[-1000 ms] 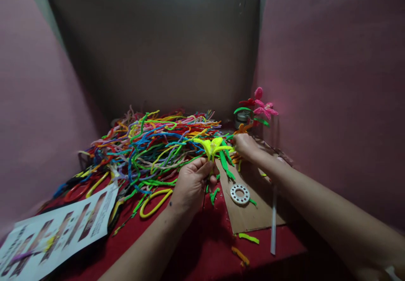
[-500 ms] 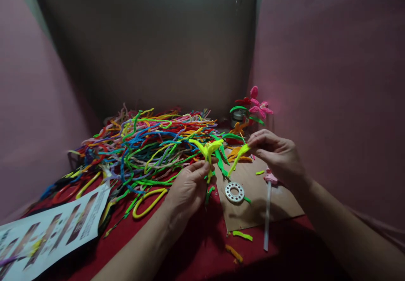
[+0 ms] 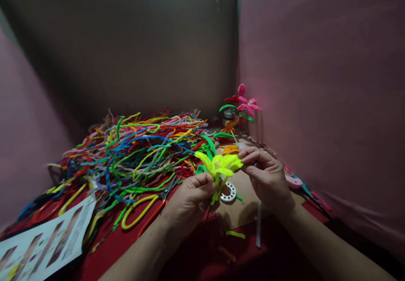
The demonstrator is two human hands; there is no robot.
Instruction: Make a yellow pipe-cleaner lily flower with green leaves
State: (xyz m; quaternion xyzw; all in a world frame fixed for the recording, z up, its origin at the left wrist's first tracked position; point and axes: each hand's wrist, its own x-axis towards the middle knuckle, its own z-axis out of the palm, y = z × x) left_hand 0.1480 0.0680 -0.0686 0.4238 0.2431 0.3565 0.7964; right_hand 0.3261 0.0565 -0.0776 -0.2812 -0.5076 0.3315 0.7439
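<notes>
A bright yellow pipe-cleaner flower (image 3: pixel 218 165) is held up in front of me, its petals spread and its base pointing down. My left hand (image 3: pixel 198 194) pinches that base between thumb and fingers. At the flower's right side, my right hand (image 3: pixel 267 175) has thumb and fingertips closed on a yellow pipe-cleaner petal (image 3: pixel 236 163), which touches the other petals. Whether this petal is fastened to the flower cannot be made out. Just below the flower, a round silver disc with holes (image 3: pixel 232 193) lies on a brown board (image 3: pixel 243 213).
A large heap of coloured pipe cleaners (image 3: pixel 142 146) fills the left back. Scissors with yellow and red handles (image 3: pixel 139 213) and a printed sheet (image 3: pixel 63 234) lie at left. Pink pipe-cleaner flowers (image 3: pixel 248 104) stand at the back right. A yellow scrap (image 3: pixel 236 234) rests in front.
My right hand has brought its yellow petal leftward against the flower, which was apart from it before. The view has shifted right, and more of the scissors shows.
</notes>
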